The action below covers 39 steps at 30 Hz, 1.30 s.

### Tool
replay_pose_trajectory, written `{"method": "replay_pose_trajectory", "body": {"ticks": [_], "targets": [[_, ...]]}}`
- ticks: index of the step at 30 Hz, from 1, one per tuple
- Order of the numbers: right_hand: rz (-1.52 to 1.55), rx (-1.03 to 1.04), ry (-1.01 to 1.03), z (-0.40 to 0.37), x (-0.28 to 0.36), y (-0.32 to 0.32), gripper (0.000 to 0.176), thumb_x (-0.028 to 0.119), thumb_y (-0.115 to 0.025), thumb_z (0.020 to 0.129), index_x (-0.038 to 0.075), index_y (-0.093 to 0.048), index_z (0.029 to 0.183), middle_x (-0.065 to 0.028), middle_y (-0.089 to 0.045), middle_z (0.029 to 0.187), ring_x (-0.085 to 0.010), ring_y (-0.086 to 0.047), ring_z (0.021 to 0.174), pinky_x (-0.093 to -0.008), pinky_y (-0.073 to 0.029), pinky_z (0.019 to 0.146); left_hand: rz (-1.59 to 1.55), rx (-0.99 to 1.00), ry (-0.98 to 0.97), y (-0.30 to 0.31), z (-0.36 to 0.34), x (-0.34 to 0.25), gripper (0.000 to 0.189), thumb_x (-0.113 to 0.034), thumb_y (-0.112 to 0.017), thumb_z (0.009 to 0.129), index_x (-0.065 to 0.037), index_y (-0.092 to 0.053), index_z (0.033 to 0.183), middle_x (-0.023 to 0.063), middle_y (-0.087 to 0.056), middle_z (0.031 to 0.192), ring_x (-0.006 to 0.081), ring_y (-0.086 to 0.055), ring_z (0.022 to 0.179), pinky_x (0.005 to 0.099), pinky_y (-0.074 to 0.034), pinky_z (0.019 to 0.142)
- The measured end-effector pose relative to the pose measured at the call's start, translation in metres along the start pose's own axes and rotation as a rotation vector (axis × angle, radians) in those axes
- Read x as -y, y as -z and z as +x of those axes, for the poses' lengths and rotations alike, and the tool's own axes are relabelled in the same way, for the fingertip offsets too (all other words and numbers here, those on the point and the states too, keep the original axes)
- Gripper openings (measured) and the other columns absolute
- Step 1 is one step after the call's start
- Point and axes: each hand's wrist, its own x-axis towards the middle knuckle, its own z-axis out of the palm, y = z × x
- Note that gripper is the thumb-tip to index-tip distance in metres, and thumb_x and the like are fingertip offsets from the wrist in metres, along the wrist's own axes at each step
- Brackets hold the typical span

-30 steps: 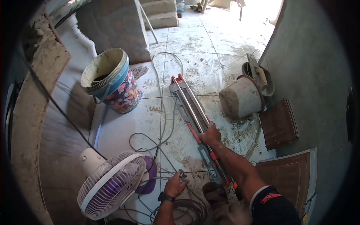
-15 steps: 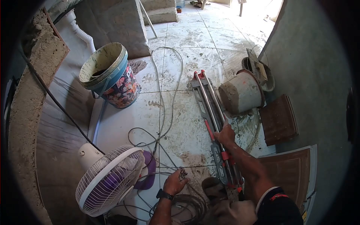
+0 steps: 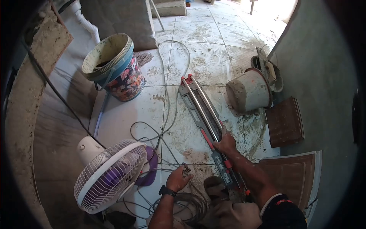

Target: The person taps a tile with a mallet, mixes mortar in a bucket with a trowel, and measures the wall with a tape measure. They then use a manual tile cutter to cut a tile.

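Observation:
A manual tile cutter (image 3: 198,100) with two metal rails and red end pieces lies slantwise on the floor, its near end by my foot. My right hand (image 3: 225,142) is closed around its rails near the middle. My left hand (image 3: 179,178), with a watch on the wrist, is closed at a grey cable (image 3: 167,147). A small dark piece shows at its fingertips, too small to make out. Below this hand lies a coil of the cable (image 3: 192,202) on the floor. A white and purple fan (image 3: 110,175) stands left of my left hand.
A patterned bucket (image 3: 127,78) stands at the left wall. On the right are a tipped, mud-stained bucket (image 3: 248,91), brown tiles (image 3: 285,122) leaning on the wall, and a brown panel (image 3: 288,173). Cable loops cross the dirty tiled floor (image 3: 194,137). Steps (image 3: 169,8) rise at the back.
The tile cutter's far end has swung left, with my right hand still gripping the rails. My left hand keeps its hold, little changed. The head view has shifted slightly.

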Motion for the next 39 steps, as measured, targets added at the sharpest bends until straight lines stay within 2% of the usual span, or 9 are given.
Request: {"method": "replay_pose_trajectory", "body": {"ticks": [11,15,17,19,23,29,31,33,39], "targets": [[0.216,0.001,0.265,-0.037,-0.028,0.024,0.086,0.04,-0.076,0.074,0.0,-0.038,0.139,-0.0249,-0.054,0.116,-0.0378,-0.057,0.107,-0.0414,-0.045,0.093,0.073,0.004,-0.034,-0.019,0.011,0.021,0.067,-0.036,-0.074,0.079,-0.001,-0.049,0.129,0.0198,-0.061,0.115,0.0346,-0.058,0.108,0.0405,-0.046,0.092],[0.21,0.041,-0.038,-0.137,-0.093,0.06,0.078,0.042,-0.073,0.077,-0.001,-0.043,0.135,-0.0255,-0.054,0.116,-0.0375,-0.057,0.106,-0.0431,-0.046,0.091,0.073,0.027,-0.038,-0.02,0.016,0.016,0.07,-0.037,-0.073,0.079,0.0,-0.046,0.132,0.021,-0.056,0.121,0.0355,-0.054,0.114,0.0398,-0.044,0.096],[0.102,-0.028,-0.003,-0.199,-0.153,0.045,0.074,0.041,-0.072,0.078,-0.002,-0.045,0.132,-0.0263,-0.054,0.116,-0.0382,-0.058,0.104,-0.0439,-0.047,0.087,0.092,0.015,-0.039,-0.016,0.017,0.005,0.069,-0.037,-0.073,0.08,0.0,-0.046,0.132,0.0214,-0.056,0.121,0.0361,-0.053,0.113,0.0403,-0.043,0.096],[0.005,0.321,-0.126,-0.247,-0.106,0.091,0.063,0.034,-0.067,0.083,-0.002,-0.045,0.13,-0.0222,-0.061,0.112,-0.0301,-0.061,0.105,-0.0428,-0.044,0.093,0.098,0.039,-0.023,-0.011,0.016,-0.007,0.066,-0.038,-0.071,0.081,0.0,-0.048,0.131,0.0221,-0.056,0.121,0.0377,-0.052,0.114,0.0416,-0.042,0.098],[0.127,0.657,-0.164,-0.311,-0.103,0.062,0.052,0.032,-0.065,0.085,-0.002,-0.048,0.12,-0.0232,-0.062,0.104,-0.0343,-0.062,0.098,-0.0443,-0.045,0.086,0.033,-0.003,-0.121,-0.02,0.018,-0.013,0.059,-0.037,-0.069,0.082,-0.004,-0.051,0.127,0.0195,-0.06,0.113,0.0368,-0.056,0.109,0.0429,-0.046,0.092],[0.268,0.295,-0.313,-0.282,-0.173,0.027,0.036,0.029,-0.061,0.088,-0.001,-0.051,0.106,-0.0247,-0.062,0.093,-0.0407,-0.063,0.089,-0.0465,-0.047,0.075,-0.037,-0.044,-0.227,-0.038,0.023,-0.016,0.052,-0.036,-0.071,0.08,-0.004,-0.058,0.12,0.0182,-0.063,0.109,0.0342,-0.059,0.106,0.0423,-0.047,0.09],[0.014,0.273,-0.183,-0.277,-0.151,0.053,0.033,0.027,-0.059,0.089,-0.002,-0.051,0.103,-0.0258,-0.061,0.089,-0.0429,-0.062,0.086,-0.0471,-0.047,0.072,-0.069,-0.051,-0.211,-0.038,0.022,-0.025,0.053,-0.037,-0.071,0.08,-0.004,-0.058,0.12,0.0183,-0.063,0.11,0.0342,-0.059,0.107,0.0424,-0.047,0.091],[0.01,0.252,-0.18,-0.273,-0.127,0.072,0.035,0.029,-0.061,0.088,-0.001,-0.052,0.104,-0.0266,-0.062,0.093,-0.0428,-0.062,0.087,-0.0466,-0.048,0.073,0.037,-0.012,-0.105,-0.04,0.023,-0.035,0.058,-0.041,-0.07,0.081,-0.003,-0.056,0.122,0.0188,-0.06,0.114,0.0352,-0.058,0.109,0.0425,-0.047,0.091],[0.106,0.11,-0.042,-0.209,-0.112,0.057,0.035,0.029,-0.062,0.087,-0.002,-0.056,0.1,-0.0249,-0.063,0.09,-0.0385,-0.064,0.086,-0.0437,-0.049,0.071,0.023,-0.105,-0.209,-0.066,0.035,-0.036,0.062,-0.048,-0.068,0.081,-0.002,-0.057,0.121,0.0206,-0.06,0.108,0.0367,-0.057,0.105,0.0429,-0.046,0.091]]}}
